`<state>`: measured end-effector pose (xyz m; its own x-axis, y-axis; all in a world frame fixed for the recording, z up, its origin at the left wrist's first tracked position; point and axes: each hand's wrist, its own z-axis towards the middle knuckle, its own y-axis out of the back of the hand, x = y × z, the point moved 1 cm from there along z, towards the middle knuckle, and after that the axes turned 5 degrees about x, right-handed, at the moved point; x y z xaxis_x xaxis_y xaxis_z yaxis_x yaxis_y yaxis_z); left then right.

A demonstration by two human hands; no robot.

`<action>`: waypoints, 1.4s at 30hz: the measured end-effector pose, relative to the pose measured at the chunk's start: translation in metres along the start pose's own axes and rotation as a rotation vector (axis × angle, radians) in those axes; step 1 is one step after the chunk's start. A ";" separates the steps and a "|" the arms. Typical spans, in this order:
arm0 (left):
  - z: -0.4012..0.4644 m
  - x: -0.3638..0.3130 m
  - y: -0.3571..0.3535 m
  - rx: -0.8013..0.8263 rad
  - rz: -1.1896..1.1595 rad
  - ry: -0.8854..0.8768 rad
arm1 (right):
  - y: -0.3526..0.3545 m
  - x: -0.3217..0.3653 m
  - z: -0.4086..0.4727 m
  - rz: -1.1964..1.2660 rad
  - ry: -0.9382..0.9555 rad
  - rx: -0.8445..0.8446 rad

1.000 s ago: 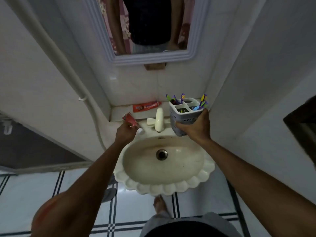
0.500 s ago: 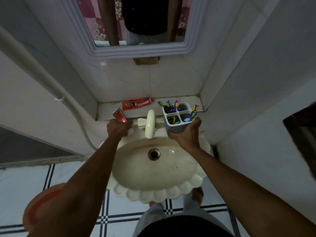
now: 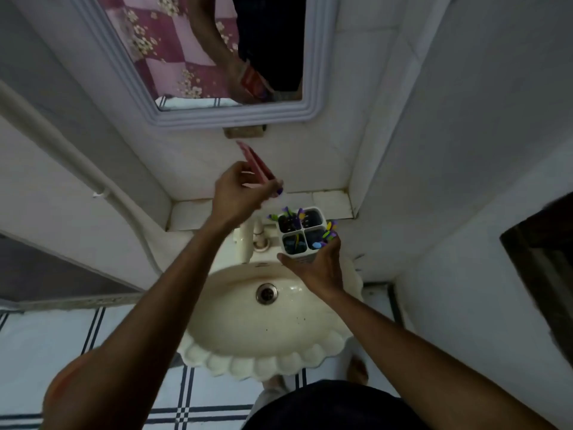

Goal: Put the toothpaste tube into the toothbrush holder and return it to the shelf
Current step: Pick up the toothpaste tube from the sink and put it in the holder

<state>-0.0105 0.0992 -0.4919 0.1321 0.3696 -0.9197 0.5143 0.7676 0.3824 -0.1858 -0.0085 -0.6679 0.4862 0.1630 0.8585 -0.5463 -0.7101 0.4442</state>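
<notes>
Up and left of the toothbrush holder (image 3: 302, 233), the left hand (image 3: 238, 193) has its fingers (image 3: 248, 173) pinched around the red toothpaste tube (image 3: 255, 164), raised and tilted. The tube looks light, soft and squashable, best held mid-body. The right hand (image 3: 316, 266) clasps the holder's side, just in front of the shelf (image 3: 330, 201).

A small home bathroom: a cream scalloped washbasin (image 3: 266, 324) with its tap (image 3: 248, 240) stands under a framed wall mirror (image 3: 217, 57), white tiled walls (image 3: 310, 159) close around a narrow ledge (image 3: 328, 201), and the floor (image 3: 93, 336) is striped tile.
</notes>
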 end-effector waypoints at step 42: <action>0.111 0.175 0.015 0.154 0.818 -0.018 | 0.021 0.026 0.019 0.077 0.021 -0.046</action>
<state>0.1148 0.1175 -0.6567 0.5270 0.7704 -0.3588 0.3602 0.1799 0.9154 -0.1716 -0.0322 -0.6417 0.4272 0.1235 0.8957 -0.6125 -0.6892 0.3871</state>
